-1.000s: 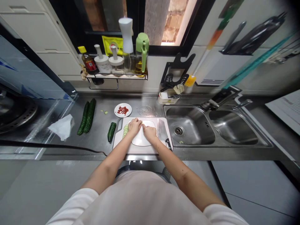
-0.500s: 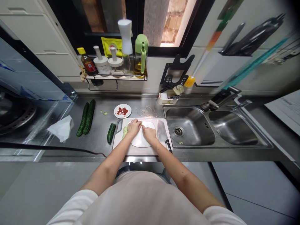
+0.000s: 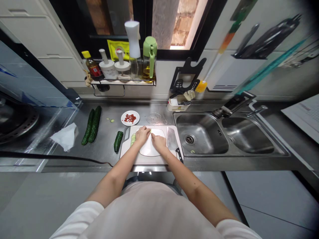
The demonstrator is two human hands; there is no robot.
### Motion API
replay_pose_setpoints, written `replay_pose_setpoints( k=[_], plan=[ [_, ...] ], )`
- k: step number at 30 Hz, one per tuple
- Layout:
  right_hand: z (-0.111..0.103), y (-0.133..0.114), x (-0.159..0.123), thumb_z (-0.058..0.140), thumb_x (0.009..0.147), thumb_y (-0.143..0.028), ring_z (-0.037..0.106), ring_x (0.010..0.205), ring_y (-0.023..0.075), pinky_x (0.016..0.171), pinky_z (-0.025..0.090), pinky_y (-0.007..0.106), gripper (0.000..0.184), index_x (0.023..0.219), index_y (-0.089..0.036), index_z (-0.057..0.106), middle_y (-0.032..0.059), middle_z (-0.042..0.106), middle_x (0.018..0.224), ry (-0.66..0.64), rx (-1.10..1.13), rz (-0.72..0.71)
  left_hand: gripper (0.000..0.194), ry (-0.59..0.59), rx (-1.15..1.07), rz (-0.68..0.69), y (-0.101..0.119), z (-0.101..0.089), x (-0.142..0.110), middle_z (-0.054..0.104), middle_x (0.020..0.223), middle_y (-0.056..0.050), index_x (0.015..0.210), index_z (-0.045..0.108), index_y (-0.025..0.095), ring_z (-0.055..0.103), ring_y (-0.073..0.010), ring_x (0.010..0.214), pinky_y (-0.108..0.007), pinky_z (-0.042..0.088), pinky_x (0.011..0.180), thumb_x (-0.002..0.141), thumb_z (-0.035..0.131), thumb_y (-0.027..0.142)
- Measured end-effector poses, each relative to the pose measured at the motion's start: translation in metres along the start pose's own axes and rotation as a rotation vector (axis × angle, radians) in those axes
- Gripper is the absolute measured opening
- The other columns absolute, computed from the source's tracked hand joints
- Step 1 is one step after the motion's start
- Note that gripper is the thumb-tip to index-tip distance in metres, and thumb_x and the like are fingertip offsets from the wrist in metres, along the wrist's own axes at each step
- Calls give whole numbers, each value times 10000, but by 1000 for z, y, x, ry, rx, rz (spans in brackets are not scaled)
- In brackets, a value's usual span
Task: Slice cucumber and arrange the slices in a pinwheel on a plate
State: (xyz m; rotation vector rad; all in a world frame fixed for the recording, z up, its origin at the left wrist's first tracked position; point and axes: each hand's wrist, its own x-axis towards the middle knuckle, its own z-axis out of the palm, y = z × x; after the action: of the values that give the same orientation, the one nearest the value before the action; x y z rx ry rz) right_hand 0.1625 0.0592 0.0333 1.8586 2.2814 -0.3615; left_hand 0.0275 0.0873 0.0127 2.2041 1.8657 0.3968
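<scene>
A white plate [image 3: 149, 150] with rounded corners lies on the cutting board [image 3: 139, 161]. Over the plate's upper left part, my left hand [image 3: 143, 135] has its fingers closed by a small pale-green cucumber slice [image 3: 150, 131]. My right hand [image 3: 159, 142] rests over the plate's upper right with curled fingers, its tips close to the left ones; what they pinch, if anything, is hidden. Several cucumber slices [image 3: 133, 140] overlap on the board left of my left wrist. At the board's right side lies a kitchen knife [image 3: 171, 137], black handle toward me.
A cut cucumber [image 3: 118, 142] lies left of the board, two whole cucumbers [image 3: 91, 125] farther left. Behind stands a small dish [image 3: 130, 118] of chopped red pieces. A double sink [image 3: 201, 132] is to the right, a white cloth [image 3: 65, 136] at far left, a condiment rack [image 3: 123, 82] above.
My right hand's fingertips have shifted very slightly on the plate. The pale-green slice by my left fingertips shows a little more. The other things stay in place.
</scene>
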Motion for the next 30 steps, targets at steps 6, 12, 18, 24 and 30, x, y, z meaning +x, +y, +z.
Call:
replay_pose_setpoints(
  k=[6, 12, 18, 24, 30],
  plan=[
    [-3, 0, -2, 220, 1021, -348, 662, 942, 224, 787, 438, 315, 437, 1381, -285, 460, 111, 696, 1027, 4, 27, 19, 256, -17, -46, -45, 3, -5, -1, 596, 1096, -56, 1130, 667, 293, 545, -189, 1035, -282, 421, 839, 925, 518, 325],
    [-6, 3, -6, 253, 1015, -335, 654, 970, 224, 794, 432, 306, 418, 1338, -278, 512, 113, 693, 1043, -19, 54, 33, 305, 110, -155, -165, 1, -12, -14, 615, 1103, -62, 1189, 645, 263, 573, -196, 1033, -284, 434, 851, 926, 498, 312],
    [-7, 2, -8, 282, 1004, -311, 655, 950, 224, 775, 431, 302, 402, 1337, -274, 504, 109, 695, 1026, -15, 44, 26, 293, 203, -270, -260, -16, -22, -44, 648, 1036, -61, 1130, 672, 224, 608, -179, 959, -270, 449, 855, 911, 506, 327],
    [-12, 2, -8, 297, 997, -308, 651, 965, 236, 774, 429, 302, 437, 1411, -277, 436, 113, 695, 1045, -9, 54, 5, 253, 212, -266, -423, -42, -33, -86, 664, 985, -54, 1033, 685, 232, 623, -191, 928, -270, 457, 801, 886, 517, 350],
    [-12, 2, -16, 265, 1007, -317, 647, 982, 240, 794, 424, 310, 451, 1425, -286, 429, 111, 699, 1057, 15, 104, 30, 246, 94, -165, -547, -54, -35, -127, 658, 906, -42, 961, 652, 235, 618, -200, 859, -270, 425, 698, 854, 545, 429]
  ],
)
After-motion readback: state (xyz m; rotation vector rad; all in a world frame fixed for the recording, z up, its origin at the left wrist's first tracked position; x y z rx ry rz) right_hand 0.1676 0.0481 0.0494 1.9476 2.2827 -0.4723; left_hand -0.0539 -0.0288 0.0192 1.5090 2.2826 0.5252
